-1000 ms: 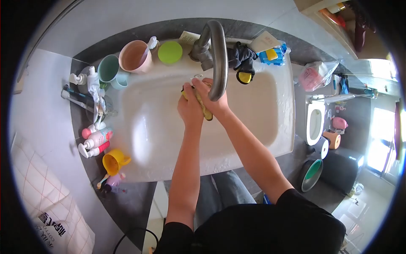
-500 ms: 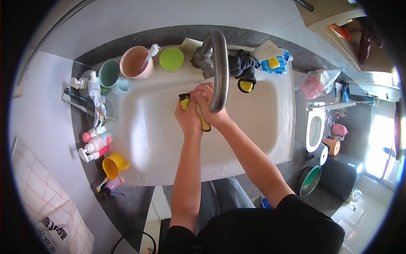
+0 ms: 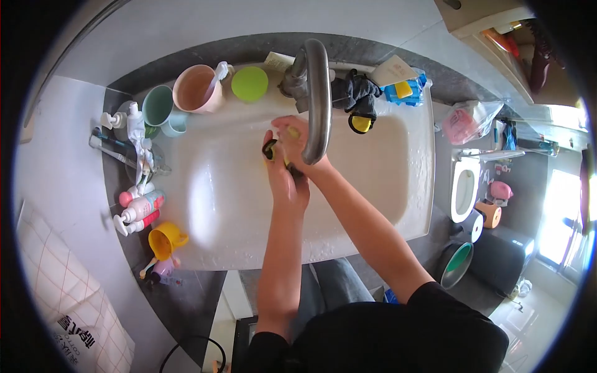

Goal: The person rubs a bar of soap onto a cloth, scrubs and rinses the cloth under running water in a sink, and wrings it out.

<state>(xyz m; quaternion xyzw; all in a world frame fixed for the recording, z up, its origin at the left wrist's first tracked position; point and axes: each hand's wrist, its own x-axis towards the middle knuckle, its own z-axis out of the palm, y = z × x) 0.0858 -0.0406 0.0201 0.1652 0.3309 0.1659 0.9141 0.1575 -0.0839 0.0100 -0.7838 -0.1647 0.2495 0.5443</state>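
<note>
A small yellow cloth piece with black edging (image 3: 269, 149) is held over the washbasin (image 3: 242, 239), mostly hidden by my hands. My left hand (image 3: 283, 177) is closed around it, with a black-edged end sticking out by the thumb. Against it from the right presses my right hand (image 3: 298, 149), its fingers curled at a pale yellow patch, perhaps part of the cloth. Just over the right hand arches the metal faucet (image 3: 319, 99); I see no water stream. Beside the faucet, a black fabric item with a yellow end (image 3: 356, 99) lies on the basin's back ledge.
Along the back ledge stand a green cup (image 3: 250, 84), a pink cup (image 3: 196, 90) with a toothbrush, and a teal cup (image 3: 158, 107). Pump bottles (image 3: 143, 208) and a yellow mug (image 3: 165, 241) line the left. A blue packet (image 3: 413, 92) sits back right.
My hands have shifted their hold on the cloth: the right hand has turned and slid, and less yellow shows below the fingers. The view has moved slightly.
</note>
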